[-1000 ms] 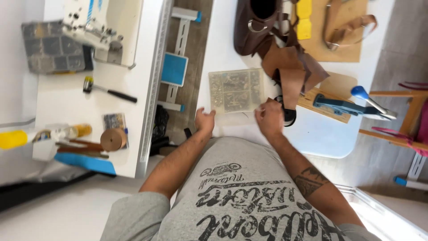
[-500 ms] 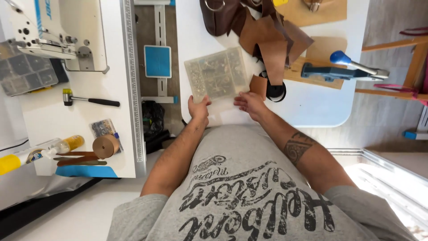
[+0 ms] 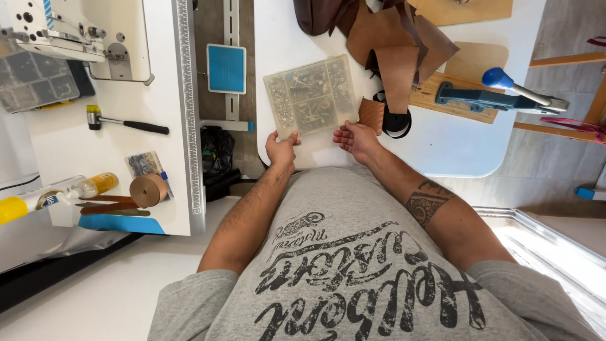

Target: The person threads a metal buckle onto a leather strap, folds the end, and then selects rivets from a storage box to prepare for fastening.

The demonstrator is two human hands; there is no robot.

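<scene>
A clear plastic compartment box [image 3: 310, 95] lies flat on the white round-cornered table [image 3: 454, 145], its small cells filled with what look like metal fittings — rivets or buckles, though they are too small to tell apart. The left hand [image 3: 281, 149] grips the box at its near left corner, thumb on top and fingers curled under the edge. The right hand [image 3: 357, 137] sits at the near right corner with its fingers loosely bent and touching the box's edge; whether it actually pinches the box cannot be told from this angle. So the box lies just beyond both sets of fingertips, held between the two hands. Just beside the right hand a small ribbed brown leather piece [image 3: 371, 115] stands against the box's right side, with a black roll of tape [image 3: 396, 121] next to it. Farther back lie folded brown leather pieces [image 3: 398, 50] and a blue-handled press tool [image 3: 499, 95] on a wooden board. On the white bench to the left — well apart from the hands — rest a hammer [image 3: 126, 122], a roll of tan strap [image 3: 149, 189] and a yellow-capped bottle [image 3: 95, 185].
</scene>
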